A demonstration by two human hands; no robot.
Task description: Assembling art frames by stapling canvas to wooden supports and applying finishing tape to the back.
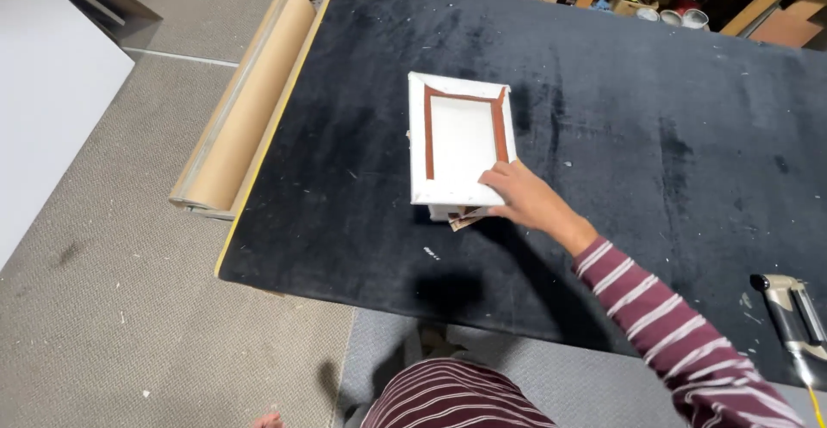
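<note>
We see even, fairly bright overhead light, soft shadows under the canvas frame (461,139), mild blur, slight wide-angle bending at edges.

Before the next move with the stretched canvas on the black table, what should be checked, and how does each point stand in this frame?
1. Right hand on the top canvas: ok, fingers rest on its near right corner.
2. Grip closed around the canvas: cannot tell.
3. Canvas lying back-up, wooden frame showing: ok.
4. Stack squared: not ok, a piece underneath pokes out at the near edge.
5. Left hand: cannot tell, out of view.
6. Tool at the table's right edge apart from the canvas: ok.
</note>
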